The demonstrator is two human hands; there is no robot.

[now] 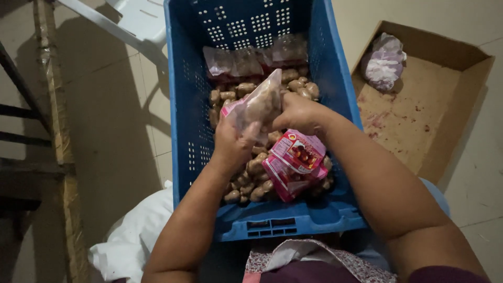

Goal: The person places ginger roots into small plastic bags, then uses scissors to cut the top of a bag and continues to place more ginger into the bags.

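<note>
Pale tiled flooring (126,120) surrounds a blue perforated plastic crate (335,57) that stands directly in front of the person, its near rim just above the lap; its far end is cut off by the top edge of the view. Dim lighting leaves the left side, where a dark stair-like frame (21,136) stands, hard to make out, and a white plastic chair part (131,21) is cropped at the top. Loose brown oval fruits (246,181) cover the crate bottom; their exact kind cannot be told. The left hand (233,144) reaches in from below with the forearm angled upward, fingers curled around the lower part of a clear plastic bag filled with brown fruits (259,102), which is held above the fruit heap at the crate's centre. The right hand (298,112) comes in from the right with the wrist bent, fingers clenched on the same bag's right side; its fingertips are hidden behind the bag. Two pink-and-red printed packets (293,162) lie flat on the fruits just below the right hand, one overlapping the other. Further filled clear bags (246,60) rest against the far crate wall. An open brown cardboard box with a stained bottom (419,105) sits right of the crate, holding a crumpled pale plastic bag (384,63). White crumpled cloth (131,236) lies lower left.
</note>
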